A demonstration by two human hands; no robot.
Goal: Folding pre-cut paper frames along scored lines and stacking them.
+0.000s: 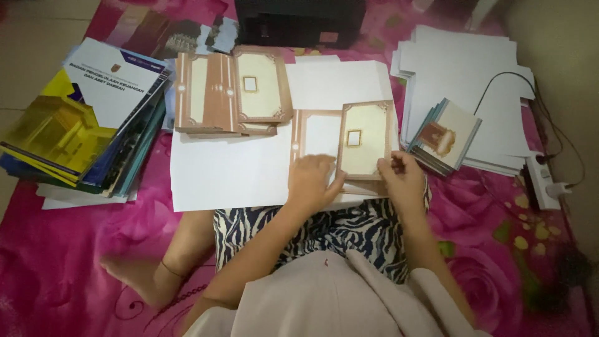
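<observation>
The left hand (314, 180) lies flat, fingers together and pressed down on the lower part of an open brown-bordered card (324, 138), holding nothing between the fingers. The right hand (404, 178) is just beside it, its fingertips pinched on the lower right edge of the card's raised flap (365, 138), a cream panel with a brown frame and a small window in the middle; the flap stands tilted up from the fold while the card's left half lies flat. The card rests on a large white sheet (249, 165) spread on the pink floral cloth (75, 249), right in front of the person's lap, which is covered by a zebra-striped fabric (337, 228); a bare foot (140, 274) shows at lower left. Up and to the left on the sheet lies a pile of like cards (231, 93), overlapping, the top one cream side up. Further left, well apart from the hands, is a stack of books (81, 125) with a yellow and blue cover on top. To the right of the card sits a small stack of booklets (444, 134), resting on a wide stack of white paper (474, 75). A black cable (508, 76) crosses that paper toward a white power strip (541, 181) at the right edge. A dark box (299, 22) stands at the top, behind the sheet.
</observation>
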